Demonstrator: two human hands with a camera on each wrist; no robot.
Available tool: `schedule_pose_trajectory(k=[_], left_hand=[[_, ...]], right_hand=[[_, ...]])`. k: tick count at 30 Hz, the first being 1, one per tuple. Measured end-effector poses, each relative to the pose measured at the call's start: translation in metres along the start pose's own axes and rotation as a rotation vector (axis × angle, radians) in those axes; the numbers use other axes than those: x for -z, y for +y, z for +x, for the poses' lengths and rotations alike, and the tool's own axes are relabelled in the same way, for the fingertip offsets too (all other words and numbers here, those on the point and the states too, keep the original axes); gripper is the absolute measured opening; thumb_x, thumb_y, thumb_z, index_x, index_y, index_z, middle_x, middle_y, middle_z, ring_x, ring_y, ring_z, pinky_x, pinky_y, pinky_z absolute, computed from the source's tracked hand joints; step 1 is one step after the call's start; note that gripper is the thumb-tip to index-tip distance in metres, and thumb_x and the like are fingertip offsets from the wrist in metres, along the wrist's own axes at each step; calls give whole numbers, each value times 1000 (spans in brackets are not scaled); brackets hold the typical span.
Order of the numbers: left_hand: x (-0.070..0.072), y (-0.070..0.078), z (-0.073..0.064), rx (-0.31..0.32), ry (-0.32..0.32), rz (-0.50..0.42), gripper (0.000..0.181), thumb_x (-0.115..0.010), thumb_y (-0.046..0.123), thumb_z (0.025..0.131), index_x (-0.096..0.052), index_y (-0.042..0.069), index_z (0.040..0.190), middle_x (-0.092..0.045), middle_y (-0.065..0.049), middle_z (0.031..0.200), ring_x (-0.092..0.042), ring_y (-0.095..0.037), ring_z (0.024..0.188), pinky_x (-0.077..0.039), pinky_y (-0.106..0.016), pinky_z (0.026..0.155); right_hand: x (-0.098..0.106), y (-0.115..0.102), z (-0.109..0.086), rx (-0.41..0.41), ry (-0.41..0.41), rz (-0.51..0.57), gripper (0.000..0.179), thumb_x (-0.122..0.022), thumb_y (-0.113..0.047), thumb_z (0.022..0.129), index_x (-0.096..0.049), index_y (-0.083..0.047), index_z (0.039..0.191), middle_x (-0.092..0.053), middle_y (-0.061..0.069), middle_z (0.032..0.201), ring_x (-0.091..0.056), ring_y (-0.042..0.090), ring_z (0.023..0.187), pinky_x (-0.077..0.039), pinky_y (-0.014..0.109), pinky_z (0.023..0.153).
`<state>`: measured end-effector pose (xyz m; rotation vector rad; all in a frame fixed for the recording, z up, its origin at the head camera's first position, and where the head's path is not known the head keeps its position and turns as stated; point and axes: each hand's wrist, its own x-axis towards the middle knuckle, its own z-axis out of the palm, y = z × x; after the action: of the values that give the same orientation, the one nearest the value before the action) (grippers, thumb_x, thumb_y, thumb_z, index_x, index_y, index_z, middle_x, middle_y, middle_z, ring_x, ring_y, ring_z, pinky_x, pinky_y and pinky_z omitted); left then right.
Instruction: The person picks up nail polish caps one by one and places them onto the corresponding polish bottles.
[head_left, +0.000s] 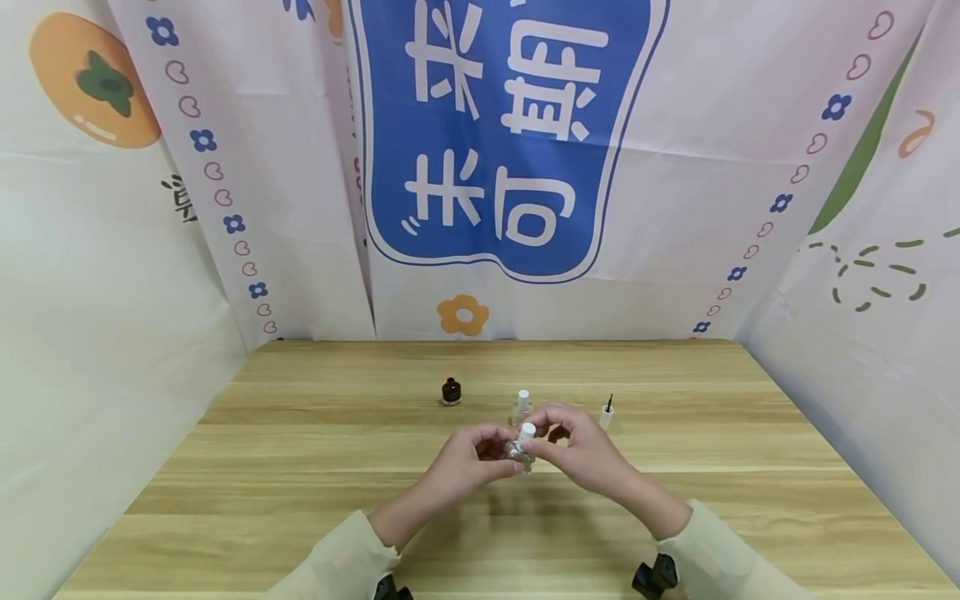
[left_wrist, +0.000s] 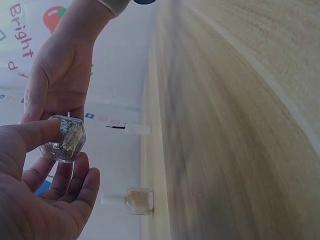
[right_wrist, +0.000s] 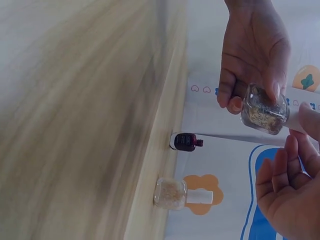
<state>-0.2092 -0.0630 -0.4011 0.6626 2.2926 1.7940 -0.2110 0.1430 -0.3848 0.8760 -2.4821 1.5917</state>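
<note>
Between my two hands is a clear nail polish bottle (right_wrist: 264, 111) with glittery flakes inside. My left hand (head_left: 467, 457) grips its glass body between thumb and fingers. Thumb and fingers of my right hand (head_left: 583, 448) pinch its white cap (head_left: 527, 431), which sits on the neck. The bottle is held above the table, slightly tilted. Just behind the hands, a second clear bottle (right_wrist: 171, 194) with pale glitter and a white cap stands upright on the table, partly hidden in the head view.
A dark red polish bottle (head_left: 451, 392) stands capless at the back left. To the right of my right hand, a white brush cap (head_left: 607, 415) stands with its dark brush pointing up. The wooden table (head_left: 315, 433) meets printed cloth walls at the back and sides.
</note>
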Motion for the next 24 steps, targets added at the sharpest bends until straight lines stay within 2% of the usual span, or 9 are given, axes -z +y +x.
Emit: schedule_pose_trajectory(k=[7,15,20,24], left_hand=[[-1,-2,0,-12,7,-8,30,-78,7,81,-68,4,109,-66,-3,92,-59,-18,81,-52,-23,68],[-2,-3,1,-28,22,29,27,-76,1,80,-67,0,106,-66,-5,90,-58,-19,79,-51,-22,66],[-3,-2,1,-22,28,58,26,-75,-1,80,-67,-1,105,-66,-6,90,-58,-20,79,-51,-21,66],[-2,-1,-1,-5,36,54,27,-76,1,80,-67,1,106,-65,-4,90,-58,-18,80,-51,-22,67]], right_hand=[[-7,1,-1,-33,61,2,11,-74,-20,87,-66,-13,91,-64,-1,95,-56,17,85,-49,31,73],[-14,2,-1,-64,130,4,17,-78,-23,84,-64,-13,85,-60,1,85,-54,19,81,-48,30,69],[-15,2,-2,-84,142,-5,18,-78,-24,84,-63,-14,84,-60,0,85,-54,19,81,-48,30,70],[-14,2,-1,-87,120,-17,18,-77,-26,85,-64,-14,88,-60,0,86,-54,19,81,-48,30,70]])
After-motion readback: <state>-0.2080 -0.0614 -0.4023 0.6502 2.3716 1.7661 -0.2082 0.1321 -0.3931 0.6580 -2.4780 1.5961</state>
